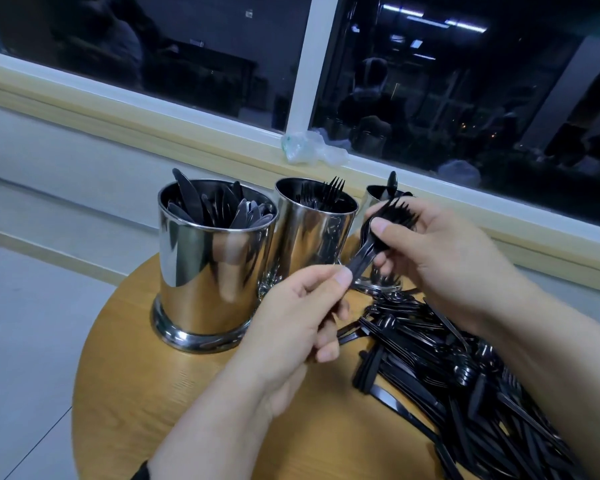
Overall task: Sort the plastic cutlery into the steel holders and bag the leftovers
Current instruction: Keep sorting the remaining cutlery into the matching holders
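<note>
Three steel holders (215,268) were part-filled — both hands (291,327) pinched a fork bundle (378,237); at four o'clock a big pile (465,393) remained, unbagged.

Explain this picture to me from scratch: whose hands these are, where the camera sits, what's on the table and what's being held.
There is no machine here. A person wears a camera on the head, so this single view looks forward and down at their own two bare hands.

On the round wooden table stand three steel holders: the left holder has knives, the middle holder has forks, and the right holder, mostly hidden behind the hands, shows one spoon sticking up. A loose pile of black cutlery lies to the right.

The right hand grips a small bundle of cutlery with fork tines showing at its top. The left hand pinches the bundle's lower end. A crumpled clear bag sits on the windowsill.
</note>
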### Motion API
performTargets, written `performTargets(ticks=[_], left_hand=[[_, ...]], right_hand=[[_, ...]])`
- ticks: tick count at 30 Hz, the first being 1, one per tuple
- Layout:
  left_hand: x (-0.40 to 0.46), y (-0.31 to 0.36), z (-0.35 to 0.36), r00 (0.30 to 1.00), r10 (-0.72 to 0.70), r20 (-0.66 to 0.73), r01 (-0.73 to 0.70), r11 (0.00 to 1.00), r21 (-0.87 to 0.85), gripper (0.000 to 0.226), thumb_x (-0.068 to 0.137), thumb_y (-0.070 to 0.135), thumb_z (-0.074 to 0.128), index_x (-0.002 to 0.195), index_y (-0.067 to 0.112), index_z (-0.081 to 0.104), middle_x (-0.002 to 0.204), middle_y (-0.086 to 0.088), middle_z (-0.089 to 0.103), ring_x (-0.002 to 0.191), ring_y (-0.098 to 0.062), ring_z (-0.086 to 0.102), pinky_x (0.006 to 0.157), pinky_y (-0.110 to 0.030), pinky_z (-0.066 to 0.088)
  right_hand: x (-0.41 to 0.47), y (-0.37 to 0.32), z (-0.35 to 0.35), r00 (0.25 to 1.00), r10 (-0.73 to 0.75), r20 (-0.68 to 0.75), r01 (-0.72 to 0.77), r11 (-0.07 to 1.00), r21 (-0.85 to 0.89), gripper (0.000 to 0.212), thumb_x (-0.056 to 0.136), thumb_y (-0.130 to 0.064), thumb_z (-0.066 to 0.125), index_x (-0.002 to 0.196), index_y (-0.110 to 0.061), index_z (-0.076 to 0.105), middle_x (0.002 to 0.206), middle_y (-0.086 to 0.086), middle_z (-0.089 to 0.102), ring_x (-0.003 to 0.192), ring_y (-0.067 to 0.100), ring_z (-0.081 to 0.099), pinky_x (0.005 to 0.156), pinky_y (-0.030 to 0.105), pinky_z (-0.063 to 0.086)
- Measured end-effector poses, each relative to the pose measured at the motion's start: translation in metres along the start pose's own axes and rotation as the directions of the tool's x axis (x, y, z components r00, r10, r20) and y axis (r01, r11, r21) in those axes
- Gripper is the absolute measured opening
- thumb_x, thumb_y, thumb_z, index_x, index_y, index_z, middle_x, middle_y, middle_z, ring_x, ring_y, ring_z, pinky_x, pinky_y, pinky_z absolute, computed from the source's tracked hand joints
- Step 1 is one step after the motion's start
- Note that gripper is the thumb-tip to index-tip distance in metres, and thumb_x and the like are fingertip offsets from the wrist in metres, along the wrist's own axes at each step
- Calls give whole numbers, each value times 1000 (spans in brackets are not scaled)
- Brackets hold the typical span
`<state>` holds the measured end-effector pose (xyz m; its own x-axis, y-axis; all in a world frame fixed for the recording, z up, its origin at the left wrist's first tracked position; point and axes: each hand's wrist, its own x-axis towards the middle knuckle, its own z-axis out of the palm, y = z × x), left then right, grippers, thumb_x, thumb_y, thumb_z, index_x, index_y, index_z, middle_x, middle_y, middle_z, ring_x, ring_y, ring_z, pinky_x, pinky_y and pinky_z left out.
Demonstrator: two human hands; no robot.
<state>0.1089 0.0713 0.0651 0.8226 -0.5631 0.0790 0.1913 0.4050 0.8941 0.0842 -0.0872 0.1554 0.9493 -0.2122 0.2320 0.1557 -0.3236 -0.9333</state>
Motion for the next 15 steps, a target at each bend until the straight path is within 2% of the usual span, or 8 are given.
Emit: performTargets(ticks=[3, 5, 6, 10, 15], left_hand=[[1, 3, -5, 996, 38, -86, -39, 999, -16, 22, 102, 39, 57, 114, 25, 70, 93, -5, 76, 67, -21, 62, 65, -31, 57], [3, 1, -9, 989, 68, -130, -66, 998, 22, 26, 104, 39, 54, 120, 25, 68, 100, -4, 79, 87, -23, 75, 82, -39, 63], [4, 0, -11, 986, 79, -150, -74, 996, 39, 27, 105, 38, 53, 122, 24, 68, 101, -3, 79, 93, -23, 76, 86, -41, 63], [6, -1, -15, 979, 58, -197, -52, 998, 37, 26, 108, 34, 50, 119, 22, 70, 100, -2, 80, 93, -21, 77, 80, -37, 64], [9, -1, -17, 972, 28, -235, -21, 999, 34, 25, 109, 33, 49, 115, 21, 70, 97, -2, 80, 90, -23, 77, 73, -34, 63]], right_hand=[[19, -21, -7, 989, -107, -103, 102, 993, -59, 11, 101, -5, 56, 104, -9, 66, 90, 10, 74, 62, 12, 59, 59, 25, 53], [36, -38, -13, 959, -208, -193, 191, 976, -105, 12, 101, -6, 57, 102, -12, 67, 95, 16, 70, 63, 13, 60, 64, 26, 55], [46, -45, -15, 937, -261, -231, 232, 962, -147, 12, 101, -8, 57, 101, -15, 67, 95, 15, 69, 64, 13, 61, 67, 29, 57], [83, -55, -7, 878, -391, -275, 292, 894, -339, 14, 100, -10, 55, 105, -16, 66, 98, 12, 72, 65, 14, 63, 68, 33, 61], [122, -40, 18, 904, -346, -251, 199, 860, -469, 13, 99, -11, 54, 107, -12, 64, 91, 7, 69, 61, 14, 62, 67, 40, 62]])
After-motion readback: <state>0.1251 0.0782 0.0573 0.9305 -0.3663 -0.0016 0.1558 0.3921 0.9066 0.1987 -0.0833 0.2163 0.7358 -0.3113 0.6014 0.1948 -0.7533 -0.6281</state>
